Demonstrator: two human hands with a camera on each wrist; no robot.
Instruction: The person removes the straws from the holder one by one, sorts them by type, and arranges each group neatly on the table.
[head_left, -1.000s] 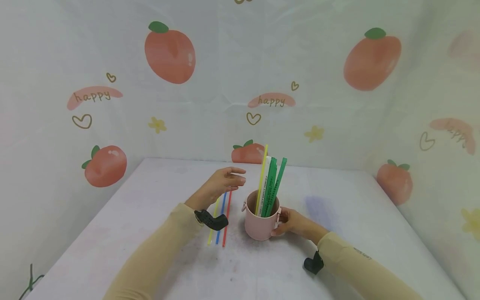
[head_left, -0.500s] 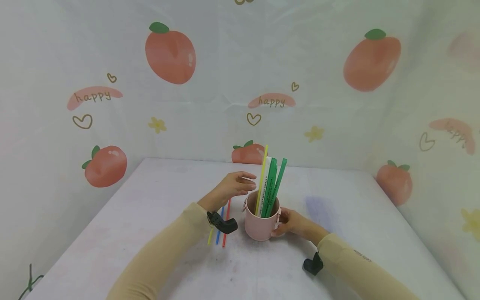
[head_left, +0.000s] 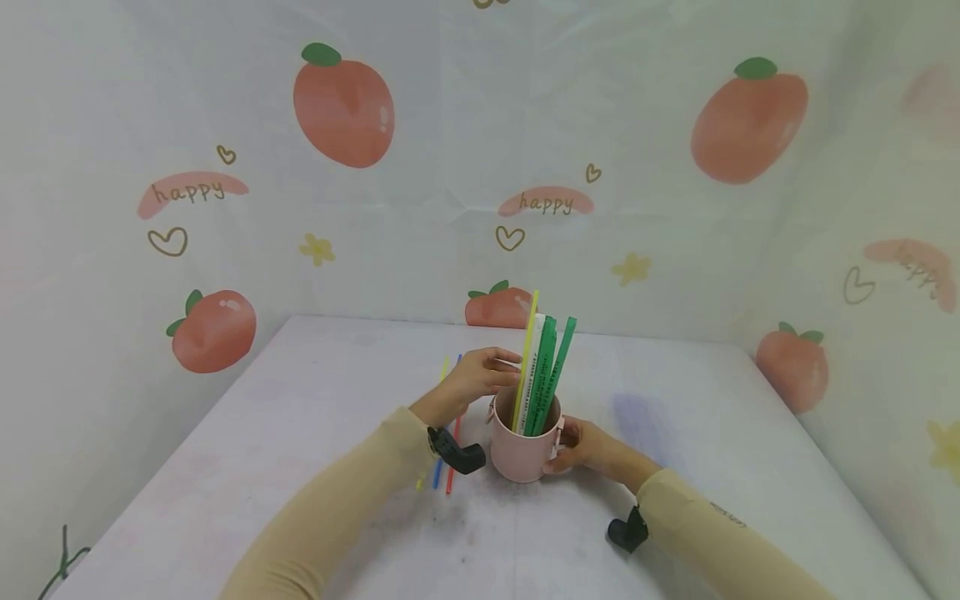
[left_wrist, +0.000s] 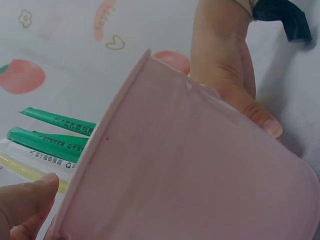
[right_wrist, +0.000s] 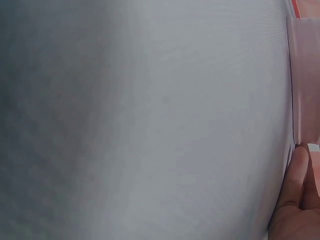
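Left wrist view alone resolved a recycling mark (left_wrist: 68, 165) on the white-wrapped straw (left_wrist: 42, 160); head view alone, the blue straw (head_left: 438, 475) lying left of the pink cup (head_left: 517, 457). At head-view centre the cup stood mouth up, yellow straw (head_left: 531, 325) near-vertical inside, top leaning right. My right hand (head_left: 596, 448) gripped the cup's right side. My left hand (head_left: 476, 379): fingers loosely extended, just left of that yellow straw; contact, couldn't tell.

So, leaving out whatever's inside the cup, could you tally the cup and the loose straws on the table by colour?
Pink cup: 1
Yellow straw: 1
Blue straw: 1
Red straw: 1
Total: 4
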